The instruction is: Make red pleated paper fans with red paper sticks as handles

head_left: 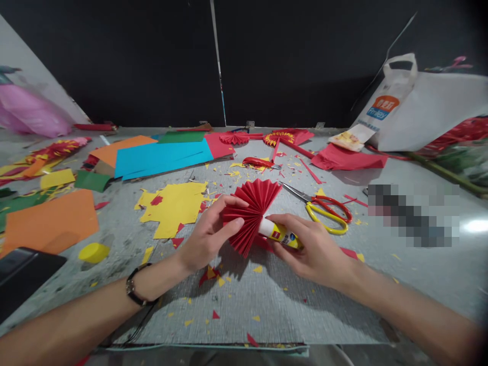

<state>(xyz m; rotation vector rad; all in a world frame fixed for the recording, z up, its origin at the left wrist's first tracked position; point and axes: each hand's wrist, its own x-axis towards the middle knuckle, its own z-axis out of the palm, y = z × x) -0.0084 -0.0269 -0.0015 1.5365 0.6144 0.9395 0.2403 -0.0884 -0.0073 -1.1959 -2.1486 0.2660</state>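
Between my hands is a red pleated paper fan (261,195), spread out above the table. My left hand (213,231) grips its left side, thumb in front and fingers behind the folds. In my right hand (305,244) is a yellow glue stick (284,236), its white end touching or close to the fan's gathered centre. Just behind my right hand lie scissors (328,208) with one red and one yellow handle, blades pointing left. A yellow cap (93,252) lies left of my left forearm.
Cut yellow paper (179,203) and small scraps cover the middle. Blue sheets (163,157), orange paper (53,221) and a red utility knife (259,162) lie farther off. A white plastic bag (427,112) stands back right; a dark device (26,274) lies at left.
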